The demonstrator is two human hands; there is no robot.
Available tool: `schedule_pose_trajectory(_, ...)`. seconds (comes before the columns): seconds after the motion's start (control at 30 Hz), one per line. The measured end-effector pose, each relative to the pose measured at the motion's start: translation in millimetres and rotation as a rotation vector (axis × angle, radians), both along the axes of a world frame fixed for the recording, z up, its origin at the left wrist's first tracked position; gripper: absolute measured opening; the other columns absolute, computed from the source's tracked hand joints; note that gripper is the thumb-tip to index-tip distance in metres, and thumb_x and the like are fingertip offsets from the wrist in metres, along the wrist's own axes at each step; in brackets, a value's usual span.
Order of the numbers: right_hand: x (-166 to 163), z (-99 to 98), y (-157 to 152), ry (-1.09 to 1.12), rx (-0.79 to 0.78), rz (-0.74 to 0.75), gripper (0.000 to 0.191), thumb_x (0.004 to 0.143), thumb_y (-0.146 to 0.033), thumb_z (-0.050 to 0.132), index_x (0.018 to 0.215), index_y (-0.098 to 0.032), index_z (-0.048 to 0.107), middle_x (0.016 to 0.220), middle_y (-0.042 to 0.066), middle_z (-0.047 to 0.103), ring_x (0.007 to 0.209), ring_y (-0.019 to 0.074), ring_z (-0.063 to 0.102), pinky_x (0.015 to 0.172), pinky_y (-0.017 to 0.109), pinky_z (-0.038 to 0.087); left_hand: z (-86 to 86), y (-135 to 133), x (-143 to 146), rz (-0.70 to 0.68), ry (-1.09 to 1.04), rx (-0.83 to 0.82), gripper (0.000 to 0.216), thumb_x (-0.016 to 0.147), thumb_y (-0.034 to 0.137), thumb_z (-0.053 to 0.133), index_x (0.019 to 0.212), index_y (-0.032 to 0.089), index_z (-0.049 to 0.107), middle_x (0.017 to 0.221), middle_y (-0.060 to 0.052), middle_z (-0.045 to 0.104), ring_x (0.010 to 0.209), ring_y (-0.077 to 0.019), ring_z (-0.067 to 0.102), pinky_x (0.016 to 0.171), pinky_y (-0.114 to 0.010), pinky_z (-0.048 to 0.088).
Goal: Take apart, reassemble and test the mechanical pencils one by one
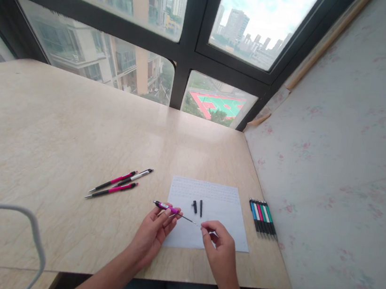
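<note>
My left hand (156,225) holds the purple barrel of a ballpoint pen (170,208) between thumb and fingers. A thin dark refill (186,218) sticks out of the barrel's open end, toward the right. At the refill's tip my right hand (219,245) is closed in a pinch. A small pale piece shows by its fingertips, too small to name. Beyond the hands, a short black pen part (195,206) and a slimmer black tube (200,208) lie on a sheet of paper (215,195) with handwritten-looking lines at its top.
Three pens lie to the left: a pink-and-black pen (112,190), another pink one (113,181) and a white-and-black pen (135,178). On the right, a row of several colored pens (263,218) lies near the papered wall (344,183). A white cable (34,228) arches at lower left. Windows stand behind.
</note>
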State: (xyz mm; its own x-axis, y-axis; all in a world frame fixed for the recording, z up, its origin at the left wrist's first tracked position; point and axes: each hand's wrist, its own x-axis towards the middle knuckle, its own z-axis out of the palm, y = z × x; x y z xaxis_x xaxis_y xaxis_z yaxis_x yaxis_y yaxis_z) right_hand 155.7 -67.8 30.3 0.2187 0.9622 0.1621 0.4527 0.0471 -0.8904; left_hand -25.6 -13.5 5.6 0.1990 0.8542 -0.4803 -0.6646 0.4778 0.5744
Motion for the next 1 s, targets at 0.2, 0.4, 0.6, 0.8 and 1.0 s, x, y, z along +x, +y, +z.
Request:
schedule_pose_trajectory(0.2, -3, -3.5, 0, -0.007, -0.005, 0.011, 0.018, 0.089, -0.029, 0.056, 0.089, -0.018, 0.069, 0.087, 0.009, 0.070, 0.078, 0.0197, 0.066, 0.067, 0.027, 0.057, 2.3, -1, 0, -0.005, -0.045, -0.024, 0.021, 0.081, 0.011, 0.072, 0.098, 0.014, 0.061, 0.102, -0.014, 0.074, 0.098, -0.0228, 0.071, 0.075, -0.022, 0.060)
schedule_pose_trajectory(0.4, -8, -4.5, 1, -0.017, -0.016, 0.032, 0.016, 0.089, -0.028, 0.056, 0.089, -0.018, 0.068, 0.087, 0.008, 0.069, 0.079, 0.0192, 0.066, 0.067, 0.027, 0.056, 7.3, -5, 4, -0.053, -0.036, -0.022, 0.021, 0.079, 0.015, 0.075, 0.095, 0.015, 0.062, 0.099, -0.012, 0.074, 0.091, -0.0197, 0.072, 0.073, -0.022, 0.059)
schedule_pose_trajectory(0.6, -17, -5.1, 3, -0.043, 0.025, -0.015, 0.018, 0.090, -0.029, 0.053, 0.088, -0.018, 0.068, 0.085, 0.008, 0.070, 0.076, 0.0190, 0.065, 0.066, 0.027, 0.055, 6.9, -9, 6, -0.094, -0.045, -0.010, 0.027, 0.074, 0.019, 0.079, 0.095, 0.015, 0.062, 0.098, -0.011, 0.074, 0.090, -0.0197, 0.072, 0.075, -0.023, 0.057)
schedule_pose_trajectory(0.8, -19, -7.8, 4, -0.064, 0.036, -0.038, 0.018, 0.090, -0.030, 0.053, 0.088, -0.019, 0.067, 0.085, 0.008, 0.069, 0.075, 0.0188, 0.064, 0.064, 0.027, 0.055, 7.0, -10, 5, -0.097, -0.018, 0.016, 0.030, 0.072, 0.023, 0.081, 0.095, 0.016, 0.062, 0.098, -0.011, 0.074, 0.091, -0.0196, 0.072, 0.076, -0.024, 0.056)
schedule_pose_trajectory(1.0, -16, -11.9, 3, 0.020, -0.006, -0.042, 0.016, 0.089, -0.031, 0.057, 0.088, -0.018, 0.068, 0.084, 0.006, 0.069, 0.076, 0.0187, 0.065, 0.065, 0.026, 0.054, 3.6, -11, 5, -0.105, 0.003, 0.017, 0.028, 0.072, 0.022, 0.081, 0.092, 0.016, 0.063, 0.095, -0.010, 0.074, 0.088, -0.0185, 0.072, 0.072, -0.022, 0.056)
